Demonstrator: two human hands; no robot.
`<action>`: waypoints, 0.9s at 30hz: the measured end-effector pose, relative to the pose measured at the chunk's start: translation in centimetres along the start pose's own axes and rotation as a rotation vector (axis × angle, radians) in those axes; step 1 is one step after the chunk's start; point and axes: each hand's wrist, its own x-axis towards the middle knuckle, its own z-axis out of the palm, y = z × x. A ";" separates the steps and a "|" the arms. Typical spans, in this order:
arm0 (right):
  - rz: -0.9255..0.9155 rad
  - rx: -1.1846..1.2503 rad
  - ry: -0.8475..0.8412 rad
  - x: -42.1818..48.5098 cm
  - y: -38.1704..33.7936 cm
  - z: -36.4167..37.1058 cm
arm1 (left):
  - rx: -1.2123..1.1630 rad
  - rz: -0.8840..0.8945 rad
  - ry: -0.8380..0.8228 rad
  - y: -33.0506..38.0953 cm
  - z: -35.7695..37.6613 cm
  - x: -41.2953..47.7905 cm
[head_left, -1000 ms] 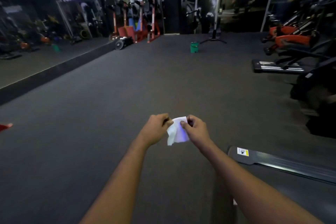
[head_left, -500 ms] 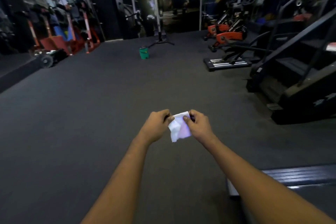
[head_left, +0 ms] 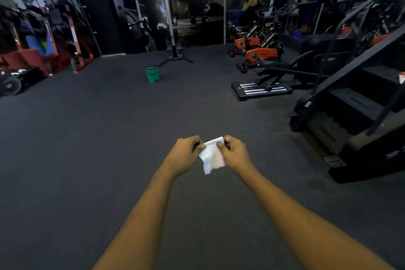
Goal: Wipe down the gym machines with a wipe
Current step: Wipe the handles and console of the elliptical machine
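Far over at the left edge of the frame, a wheeled black piece of equipment [head_left: 9, 85] sat on the dark floor [head_left: 87, 138], with red upright racks [head_left: 73, 50] just behind it by the wall. Further right, in the upper middle, a small green bucket [head_left: 152, 74] stood alone on the floor, near the splayed base of a tall pole stand [head_left: 174, 55].

Below it, in the centre of the frame, two bare forearms reached forward. The left hand [head_left: 185, 154] had its fingers curled and pinched the upper left edge of the white wipe [head_left: 212, 156] with thumb and forefinger. The wipe hung in the air above the floor between the two hands, crumpled and partly folded, its lower corner dangling free. The right hand [head_left: 236, 153] was curled as well and pinched the wipe's upper right corner, so both hands gripped it, close together.

At the upper right, two orange-and-black spin bikes [head_left: 260, 52] stood one behind the other, and a black machine [head_left: 260, 90] with a low striped base stood just in front of them. A black stair climber [head_left: 350, 120] filled the right edge, well apart from the wipe and the hands.
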 end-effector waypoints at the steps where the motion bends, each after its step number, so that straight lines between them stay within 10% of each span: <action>1: 0.010 -0.009 0.000 2.3 0.6 0.3 | -0.002 0.009 -0.001 -0.8 0.1 2.4; 27: 0.149 -0.149 0.208 70.7 18.0 4.0 | -0.005 0.257 -0.197 -17.0 5.1 77.6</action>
